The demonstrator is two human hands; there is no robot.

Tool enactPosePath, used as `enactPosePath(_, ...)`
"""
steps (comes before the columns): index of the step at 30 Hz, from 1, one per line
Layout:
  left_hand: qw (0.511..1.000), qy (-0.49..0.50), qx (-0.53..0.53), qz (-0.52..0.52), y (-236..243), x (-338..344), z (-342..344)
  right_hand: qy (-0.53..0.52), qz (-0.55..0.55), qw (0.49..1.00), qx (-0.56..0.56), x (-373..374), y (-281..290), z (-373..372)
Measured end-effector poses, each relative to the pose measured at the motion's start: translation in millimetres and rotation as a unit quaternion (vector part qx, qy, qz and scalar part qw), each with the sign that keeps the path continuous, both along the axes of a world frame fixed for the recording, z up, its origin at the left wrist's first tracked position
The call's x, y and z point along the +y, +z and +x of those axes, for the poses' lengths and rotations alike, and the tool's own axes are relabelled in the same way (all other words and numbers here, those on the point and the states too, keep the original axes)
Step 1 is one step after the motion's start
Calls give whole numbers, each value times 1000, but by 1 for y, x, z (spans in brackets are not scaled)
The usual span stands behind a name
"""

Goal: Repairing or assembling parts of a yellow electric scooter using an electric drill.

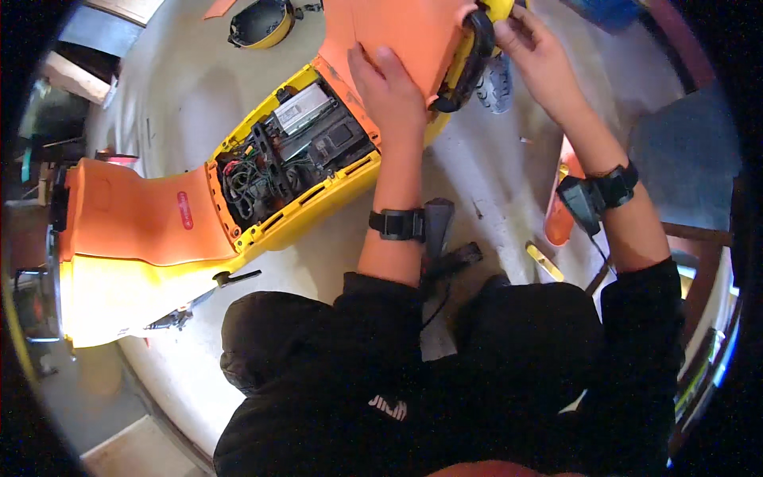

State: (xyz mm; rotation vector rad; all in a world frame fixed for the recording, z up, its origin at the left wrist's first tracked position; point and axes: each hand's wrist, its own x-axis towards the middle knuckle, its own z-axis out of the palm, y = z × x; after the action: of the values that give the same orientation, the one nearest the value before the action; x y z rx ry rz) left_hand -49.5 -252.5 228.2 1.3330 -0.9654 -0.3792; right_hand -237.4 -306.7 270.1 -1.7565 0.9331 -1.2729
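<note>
A yellow-and-orange vehicle body (pixel 143 286) lies diagonally on the floor, with an opened compartment holding wiring, a silver box (pixel 300 106) and black parts (pixel 332 145). My left hand (pixel 393 103) rests on the orange panel (pixel 405 32) at the top, fingers slightly bent and apart. My right hand (pixel 540 67) grips a yellow part (pixel 499 9) beside a black curved handle (pixel 477 56), its thumb near the handle and some fingertips hidden. Both wrists wear black straps with devices.
A yellow-and-black helmet (pixel 274 28) lies at the top. A long orange piece (pixel 558 219) and a small yellow piece (pixel 542 261) are on the floor at right. A grey patterned shoe (pixel 495 87) shows behind the handle. Shelving and boards line the edges.
</note>
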Motion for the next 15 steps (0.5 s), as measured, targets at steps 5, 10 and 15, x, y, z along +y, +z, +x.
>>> enactPosePath(5, 968, -135, 204, -54, -11, -8, 11, 70, -3, 998, -2, 23, -49, 19)
enactPosePath(10, 957, -210, 171, -108, -16, -14, 12, 16, 63, 998, 16, 39, -92, 37)
enactPosePath(15, 952, -197, 213, -99, -11, -10, 1, -90, 6, 992, 94, 38, -100, 42)
